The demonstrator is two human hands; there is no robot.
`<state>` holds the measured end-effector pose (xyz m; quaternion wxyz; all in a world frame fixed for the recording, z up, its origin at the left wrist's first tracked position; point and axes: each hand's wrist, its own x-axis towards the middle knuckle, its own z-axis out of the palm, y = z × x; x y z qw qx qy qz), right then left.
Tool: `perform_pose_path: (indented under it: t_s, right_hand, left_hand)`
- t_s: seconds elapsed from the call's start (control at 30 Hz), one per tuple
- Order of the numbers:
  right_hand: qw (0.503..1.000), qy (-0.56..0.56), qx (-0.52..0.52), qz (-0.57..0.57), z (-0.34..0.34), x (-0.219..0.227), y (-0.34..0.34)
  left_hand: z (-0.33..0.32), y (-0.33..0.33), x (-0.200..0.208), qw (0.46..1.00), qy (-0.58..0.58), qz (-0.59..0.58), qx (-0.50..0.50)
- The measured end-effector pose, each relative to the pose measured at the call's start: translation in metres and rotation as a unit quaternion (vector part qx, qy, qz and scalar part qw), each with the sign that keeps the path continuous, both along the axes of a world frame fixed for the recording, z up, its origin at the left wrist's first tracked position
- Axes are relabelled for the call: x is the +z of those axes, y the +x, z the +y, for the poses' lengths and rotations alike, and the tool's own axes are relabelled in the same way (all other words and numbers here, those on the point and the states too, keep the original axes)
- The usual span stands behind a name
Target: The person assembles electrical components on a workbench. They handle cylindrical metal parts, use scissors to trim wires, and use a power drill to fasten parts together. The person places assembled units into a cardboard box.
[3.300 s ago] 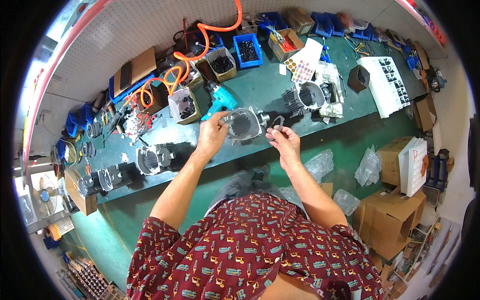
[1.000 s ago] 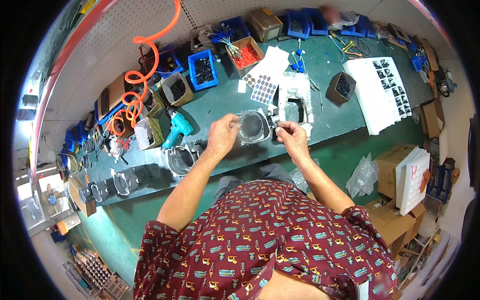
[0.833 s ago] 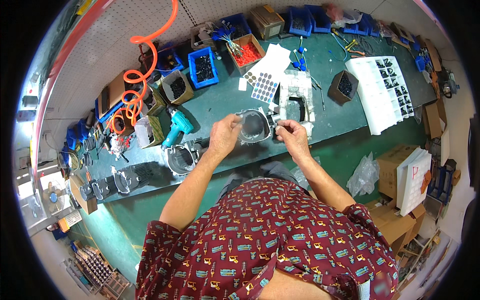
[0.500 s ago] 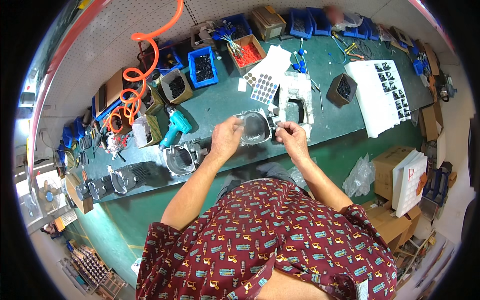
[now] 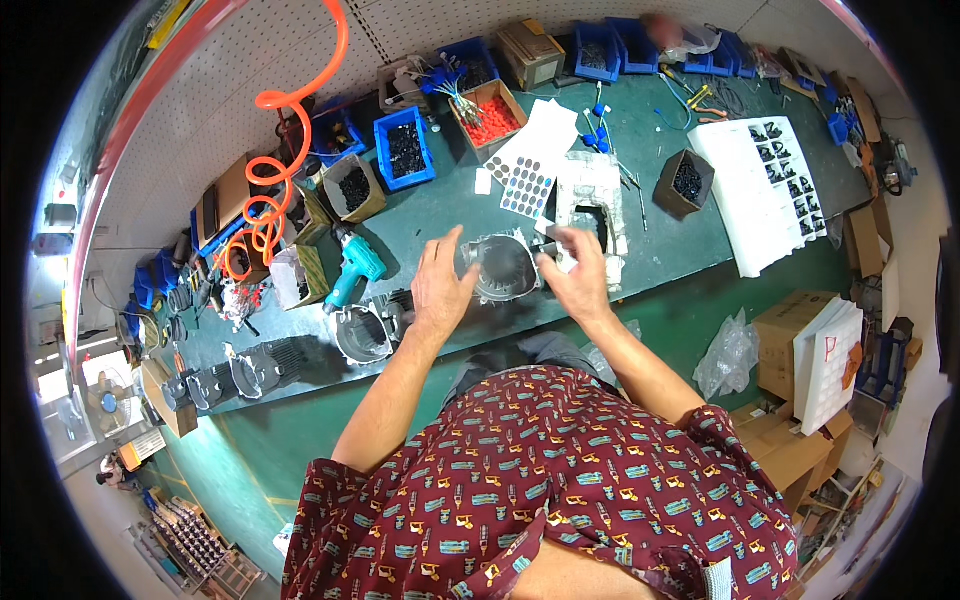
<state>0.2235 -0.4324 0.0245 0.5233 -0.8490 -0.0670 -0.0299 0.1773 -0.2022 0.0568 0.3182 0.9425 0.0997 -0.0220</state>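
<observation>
A grey metal housing with a round hollow (image 5: 505, 268) lies on the bench in front of me, between my two hands. My left hand (image 5: 442, 288) is at its left side, fingers stretched and apart, with nothing in them. At the housing's right edge is my right hand (image 5: 583, 278), thumb and fingers apart around a small projecting part; a little blur hides whether they touch it. Just behind the right hand stands a whitish block-like fixture (image 5: 590, 180) with a dark opening. A similar housing (image 5: 362, 335) lies left of my left forearm, near the bench's front edge.
A teal power screwdriver (image 5: 355, 268) lies at the left, below a coiled orange hose (image 5: 268, 170). Several more housings (image 5: 265, 368) line the front left edge. Behind are a sticker sheet (image 5: 527, 187), a blue bin (image 5: 405, 148), a box of red parts (image 5: 490, 118) and a white foam tray (image 5: 745, 200).
My left hand's fingers have opened out from a pinch and moved slightly left of the housing. My right hand's fingers have spread from their pinch at its right edge. The view has shifted slightly.
</observation>
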Motion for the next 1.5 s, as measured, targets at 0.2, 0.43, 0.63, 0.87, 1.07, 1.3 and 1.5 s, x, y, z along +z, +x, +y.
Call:
perform_pose_path:
  t_s: [0.2,0.43,0.63,0.87,1.07,1.3,1.5]
  right_hand:
    - [0.969,-0.212,0.124,-0.023,0.036,0.003,0.029]
    - [0.952,-0.275,0.133,0.002,0.044,-0.007,0.026]
    - [0.970,-0.210,0.121,0.026,0.048,-0.007,0.032]
    - [0.991,0.106,-0.077,-0.040,-0.035,0.017,-0.019]
    - [0.926,-0.078,-0.319,0.187,-0.187,-0.118,-0.200]
    - [0.691,-0.129,-0.460,0.542,-0.240,-0.253,-0.512]
    - [0.766,-0.268,-0.267,0.519,-0.267,-0.237,-0.512]
  left_hand:
    - [-0.018,0.025,-0.015,0.998,0.012,0.054,0.000]
    - [-0.010,0.024,-0.030,0.996,0.003,0.086,0.007]
    - [-0.001,0.035,-0.048,0.999,-0.004,0.008,-0.033]
    - [-0.036,0.044,0.015,0.969,-0.125,-0.208,-0.037]
    - [-0.157,0.039,0.025,0.920,-0.292,-0.115,-0.235]
    - [-0.278,0.032,0.002,0.808,-0.296,0.138,-0.491]
    - [-0.388,0.056,-0.034,0.764,-0.194,0.221,-0.574]
